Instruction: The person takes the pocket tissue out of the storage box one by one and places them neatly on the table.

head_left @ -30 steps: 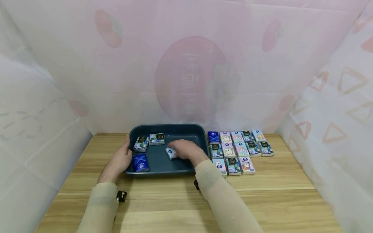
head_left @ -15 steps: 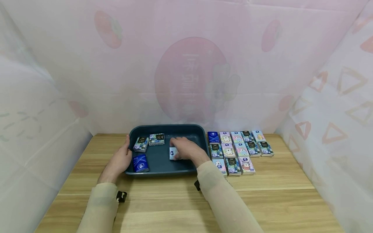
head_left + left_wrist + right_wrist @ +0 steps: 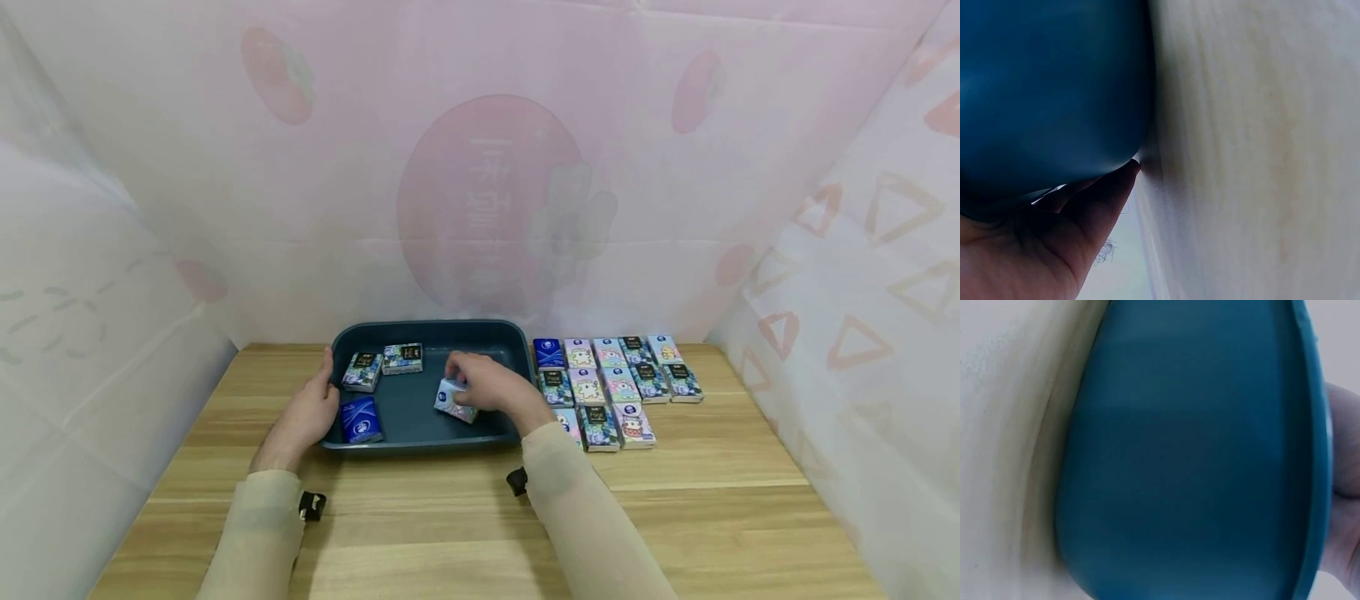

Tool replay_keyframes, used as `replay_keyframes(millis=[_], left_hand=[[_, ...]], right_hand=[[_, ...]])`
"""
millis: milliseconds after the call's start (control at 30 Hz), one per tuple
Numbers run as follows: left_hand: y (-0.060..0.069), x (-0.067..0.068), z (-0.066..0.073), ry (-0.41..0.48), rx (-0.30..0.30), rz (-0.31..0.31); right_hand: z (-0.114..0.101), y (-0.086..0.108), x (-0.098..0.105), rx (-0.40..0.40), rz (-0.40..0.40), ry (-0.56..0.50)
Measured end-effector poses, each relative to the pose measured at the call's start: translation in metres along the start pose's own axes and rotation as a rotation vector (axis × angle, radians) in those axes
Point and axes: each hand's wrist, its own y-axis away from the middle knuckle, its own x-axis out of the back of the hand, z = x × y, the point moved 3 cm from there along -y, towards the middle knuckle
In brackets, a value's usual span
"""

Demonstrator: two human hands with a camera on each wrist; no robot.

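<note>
In the head view a dark blue rectangular tray (image 3: 420, 446) stands on the wooden table. My left hand (image 3: 303, 412) lies along its left end. The left wrist view shows the fingers (image 3: 1100, 206) extended against the outer wall of the tray. Over the tray's right half, my right hand (image 3: 491, 387) pinches a light blue and pink pocket tissue pack (image 3: 455, 400), which is tilted. In the right wrist view the tray wall (image 3: 1179, 456) hides the fingers and the pack. Two dark floral tissue packs (image 3: 363, 372) and a blue tissue pack (image 3: 362, 419) lie in the tray's left part.
Right of the tray, several tissue packs lie in rows, among them a blue pack (image 3: 549, 353), a floral pack (image 3: 600, 428) and a pink cartoon pack (image 3: 633, 425). A printed pale curtain (image 3: 495, 208) rises behind the table (image 3: 420, 533).
My right hand has shifted slightly right with the tissue pack. The pack has turned and now shows more of its printed face. My left hand stays at the tray's left end.
</note>
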Motion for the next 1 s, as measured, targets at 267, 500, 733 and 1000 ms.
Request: replay_keyframes(millis=[267,500,733,1000], left_hand=[[0.001,0.001,-0.001,-0.004,0.001,0.002],[0.0,0.0,-0.001,-0.012,0.006,0.004],[0.0,-0.001,-0.002,-0.012,0.002,0.008],[-0.001,0.0,-0.002,-0.028,0.001,0.009]], right_hand=[[0.003,0.017,0.011,-0.001,0.106,-0.128],[0.012,0.036,0.024,-0.009,0.204,-0.214],[0.023,0.056,0.037,-0.065,0.261,-0.285],[0.041,0.072,0.051,-0.111,0.303,-0.325]])
